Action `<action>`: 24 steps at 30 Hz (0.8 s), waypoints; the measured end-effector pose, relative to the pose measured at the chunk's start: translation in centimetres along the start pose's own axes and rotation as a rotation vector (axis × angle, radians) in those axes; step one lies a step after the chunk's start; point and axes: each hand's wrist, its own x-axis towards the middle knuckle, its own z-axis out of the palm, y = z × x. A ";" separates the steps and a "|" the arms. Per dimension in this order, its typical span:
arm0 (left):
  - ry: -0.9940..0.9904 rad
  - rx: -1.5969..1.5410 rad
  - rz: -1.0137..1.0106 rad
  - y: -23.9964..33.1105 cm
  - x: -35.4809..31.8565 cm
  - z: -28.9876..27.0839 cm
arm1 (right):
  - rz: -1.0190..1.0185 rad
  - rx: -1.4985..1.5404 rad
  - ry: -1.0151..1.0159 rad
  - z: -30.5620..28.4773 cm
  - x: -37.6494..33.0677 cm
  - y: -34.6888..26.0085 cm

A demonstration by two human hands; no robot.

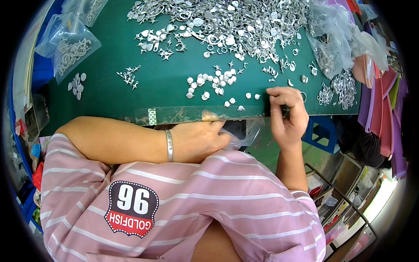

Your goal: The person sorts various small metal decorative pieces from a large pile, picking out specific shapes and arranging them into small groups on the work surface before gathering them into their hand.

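My left hand [198,139], a metal bangle on its wrist, sits just below the table's front edge. Its fingers curl at the rim of a clear plastic bag [249,134], which hangs under the edge; the exact grip is partly hidden. Over the front edge at the right, my right hand [289,114] has thumb and index finger pinched together. Whatever is between those fingertips is too small to make out. Left of them lie a few small round silver charms [248,95], and a larger loose group of round charms [211,82] spreads farther left.
A big heap of mixed silver charms [244,28] covers the far middle of the green table [104,48]. Star charms [129,77] and oval pieces [77,86] form small groups at left. Bags of metal parts [72,50] flank both sides. A blue stool [322,134] stands below right.
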 end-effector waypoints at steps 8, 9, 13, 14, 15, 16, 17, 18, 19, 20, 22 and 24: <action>-0.037 -0.019 -0.056 0.3 0.0 -0.1 | -0.104 0.093 -0.155 0.3 -0.8 -0.4; -0.017 0.004 -0.028 0.2 -0.1 0.0 | -0.091 0.167 -0.192 0.1 -0.8 -0.9; -0.122 0.016 -0.028 -0.1 0.1 0.0 | -0.104 0.140 -0.150 1.2 -1.0 -1.1; -0.196 -0.001 -0.055 0.0 0.2 -0.1 | -0.123 0.085 -0.144 1.4 -1.1 -1.0; -0.184 0.005 -0.053 0.0 0.2 -0.1 | -0.144 0.101 -0.167 1.4 -1.0 -1.0; -0.172 0.011 -0.051 0.0 0.1 0.0 | -0.164 0.118 -0.189 1.3 -1.0 -0.8; -0.161 0.017 -0.049 0.0 0.1 0.0 | -0.185 0.135 -0.212 1.3 -1.0 -0.8; -0.163 0.009 -0.057 0.0 0.1 0.0 | -0.172 0.173 -0.228 1.2 -0.9 -0.9; -0.166 0.002 -0.065 0.0 0.1 0.0 | -0.159 0.211 -0.244 1.1 -0.8 -1.2; -0.169 -0.006 -0.073 0.0 0.1 0.0 | -0.145 0.249 -0.260 1.1 -0.6 -1.5; -0.132 0.031 -0.048 0.0 0.1 0.1 | -0.167 0.133 -0.188 1.8 -0.2 -1.7; -0.134 0.039 -0.050 0.0 0.1 0.1 | -0.178 0.057 -0.146 2.6 0.4 -1.7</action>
